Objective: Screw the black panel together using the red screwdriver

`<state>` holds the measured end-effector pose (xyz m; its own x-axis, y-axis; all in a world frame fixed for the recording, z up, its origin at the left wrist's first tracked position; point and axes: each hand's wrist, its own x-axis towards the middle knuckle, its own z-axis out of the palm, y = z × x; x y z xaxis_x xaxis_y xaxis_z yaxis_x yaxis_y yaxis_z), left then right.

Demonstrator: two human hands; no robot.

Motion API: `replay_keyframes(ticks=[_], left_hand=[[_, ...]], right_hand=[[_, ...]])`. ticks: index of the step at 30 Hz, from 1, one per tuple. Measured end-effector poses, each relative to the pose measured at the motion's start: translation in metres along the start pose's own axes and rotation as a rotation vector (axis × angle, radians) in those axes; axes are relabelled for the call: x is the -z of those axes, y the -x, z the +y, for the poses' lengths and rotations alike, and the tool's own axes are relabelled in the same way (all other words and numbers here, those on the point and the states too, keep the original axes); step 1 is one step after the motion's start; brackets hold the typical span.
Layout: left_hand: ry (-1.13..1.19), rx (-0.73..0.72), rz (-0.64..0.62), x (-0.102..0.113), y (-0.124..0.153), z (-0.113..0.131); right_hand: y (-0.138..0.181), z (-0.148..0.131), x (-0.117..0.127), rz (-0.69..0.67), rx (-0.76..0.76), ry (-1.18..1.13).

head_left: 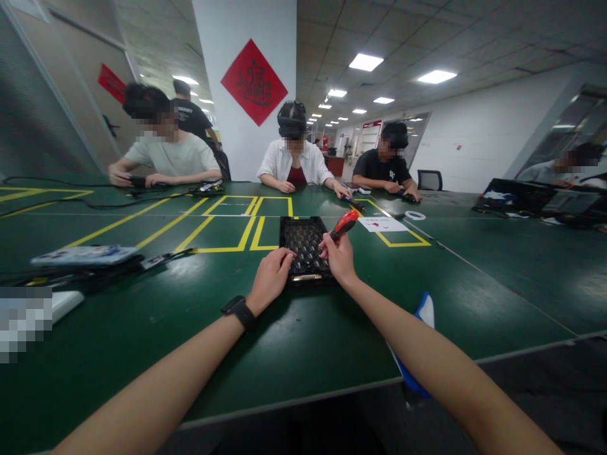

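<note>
In front of me on the green table lies a black rectangular case with rows of small shiny shapes inside. My right hand is closed around a screwdriver with a red and black handle. The handle tilts up to the right, and the shaft points down toward the inside of the case; its tip is hard to make out. At the left front edge of the case, my left hand, with a dark watch on the wrist, grips the rim with bent fingers.
Yellow tape outlines mark the green table. To the left lie a flat light-blue object and cables. A blue and white object sits by my right forearm. A paper sheet and a white ring lie beyond. Several people sit around the table.
</note>
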<state>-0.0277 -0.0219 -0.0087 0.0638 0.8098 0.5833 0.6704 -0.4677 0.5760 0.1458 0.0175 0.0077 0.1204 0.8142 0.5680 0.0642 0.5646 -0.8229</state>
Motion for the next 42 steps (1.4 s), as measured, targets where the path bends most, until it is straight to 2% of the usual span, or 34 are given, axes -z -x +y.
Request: replay_keyframes(ticks=[5,15,18,22,27,34,38,42], left_hand=[[-0.017,-0.015,-0.01,0.0001,-0.0001,-0.0002],[-0.031,-0.028,-0.018,0.0002,0.0011,-0.0012],[-0.031,-0.028,-0.019,0.001,0.001,-0.0003],[-0.038,-0.029,-0.027,0.0015,0.0009,0.001],[-0.05,-0.029,-0.026,0.0012,0.0006,0.0013],[-0.046,-0.034,-0.029,0.0025,0.0007,0.0014],[-0.034,-0.022,-0.017,0.0008,0.0005,-0.0012],[-0.012,-0.01,-0.018,-0.0035,0.0,-0.0064]], right_hand=[[0.0,-0.0005,-0.0009,0.003,-0.004,0.01],[0.0003,-0.0085,-0.0016,0.181,0.038,-0.207],[0.0008,-0.0071,-0.0022,0.11,0.007,-0.217],[0.0028,-0.0027,-0.0042,0.008,-0.011,-0.076],[0.0052,-0.0017,-0.0047,-0.006,0.02,0.025],[0.0053,-0.0046,-0.0055,-0.041,0.021,0.016],[0.0043,-0.0064,-0.0061,0.045,0.007,-0.09],[-0.0005,-0.0064,-0.0038,0.132,-0.084,-0.263]])
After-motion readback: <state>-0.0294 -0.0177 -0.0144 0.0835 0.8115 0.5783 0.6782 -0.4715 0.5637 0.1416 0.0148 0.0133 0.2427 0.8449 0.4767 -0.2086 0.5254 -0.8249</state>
